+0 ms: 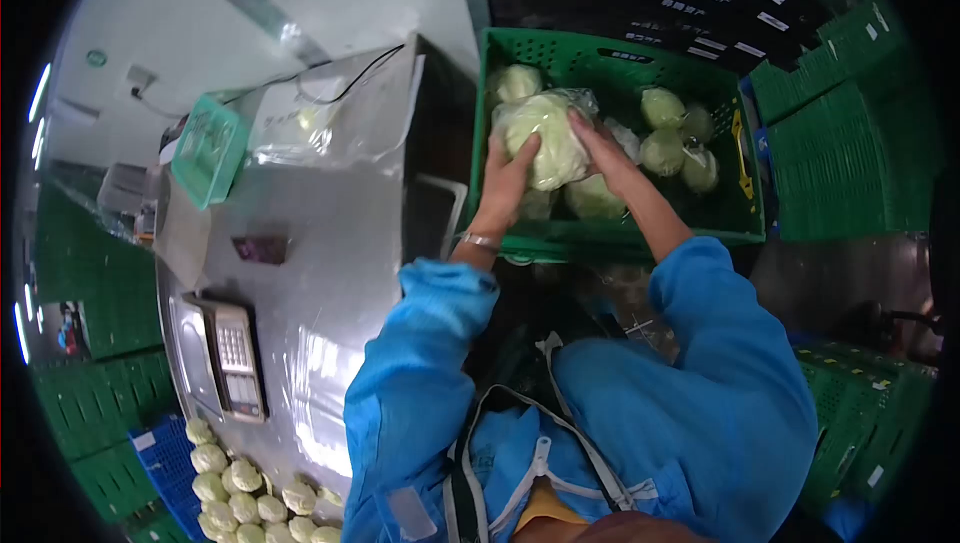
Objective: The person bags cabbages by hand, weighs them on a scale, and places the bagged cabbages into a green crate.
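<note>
Between my two hands is a pale green cabbage in clear plastic wrap, held over the green crate. My left hand grips its left side, thumb across the front. On its right side my right hand presses with the fingers. Below and around it in the crate lie more wrapped cabbages, with one at the back left and a group at the right.
To the left stands a steel table bearing a scale, a light green basket and plastic film. Several cabbages sit at the lower left by a blue crate. Stacked green crates rise at the right.
</note>
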A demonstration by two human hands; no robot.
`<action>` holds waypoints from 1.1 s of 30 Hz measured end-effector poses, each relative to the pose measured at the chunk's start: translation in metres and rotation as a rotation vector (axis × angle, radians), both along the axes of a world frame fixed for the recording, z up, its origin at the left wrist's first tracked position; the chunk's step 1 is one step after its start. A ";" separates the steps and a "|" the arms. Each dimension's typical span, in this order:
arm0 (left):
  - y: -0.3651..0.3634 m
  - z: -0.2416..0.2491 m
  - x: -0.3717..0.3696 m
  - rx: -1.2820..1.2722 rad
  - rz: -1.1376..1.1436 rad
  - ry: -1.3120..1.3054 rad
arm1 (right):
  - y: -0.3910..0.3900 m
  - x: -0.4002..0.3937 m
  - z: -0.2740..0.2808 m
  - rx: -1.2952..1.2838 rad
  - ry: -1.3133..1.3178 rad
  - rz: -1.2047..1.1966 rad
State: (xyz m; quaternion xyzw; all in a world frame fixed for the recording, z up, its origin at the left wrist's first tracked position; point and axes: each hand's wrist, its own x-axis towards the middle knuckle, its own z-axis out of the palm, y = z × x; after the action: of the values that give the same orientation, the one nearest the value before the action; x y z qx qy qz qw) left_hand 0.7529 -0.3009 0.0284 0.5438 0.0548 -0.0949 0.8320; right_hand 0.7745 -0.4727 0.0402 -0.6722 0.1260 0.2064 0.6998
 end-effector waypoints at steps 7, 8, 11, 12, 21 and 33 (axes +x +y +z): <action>-0.105 -0.128 0.093 0.276 -0.094 0.212 | -0.107 0.081 -0.148 -0.061 0.298 -0.155; -0.107 -0.123 0.090 0.259 -0.134 0.181 | -0.111 0.083 -0.168 -0.042 0.325 -0.183; -0.104 -0.130 0.088 0.470 -0.231 0.184 | -0.106 0.075 -0.171 0.043 0.426 -0.196; -0.102 -0.151 0.088 0.644 -0.277 0.053 | -0.105 0.072 -0.178 0.109 0.448 -0.180; -0.076 -0.128 0.072 1.317 -0.505 -0.104 | -0.093 0.057 -0.241 -0.265 0.315 -0.196; 0.114 0.019 -0.156 0.945 0.376 0.072 | -0.197 0.095 -0.265 -0.598 -0.240 0.209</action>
State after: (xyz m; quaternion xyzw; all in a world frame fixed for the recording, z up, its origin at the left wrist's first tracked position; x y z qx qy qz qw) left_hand 0.5973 -0.1874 0.0471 0.8380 0.2172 0.0731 0.4953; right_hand 0.8698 -0.6697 -0.2247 -0.8764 0.0279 0.1504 0.4567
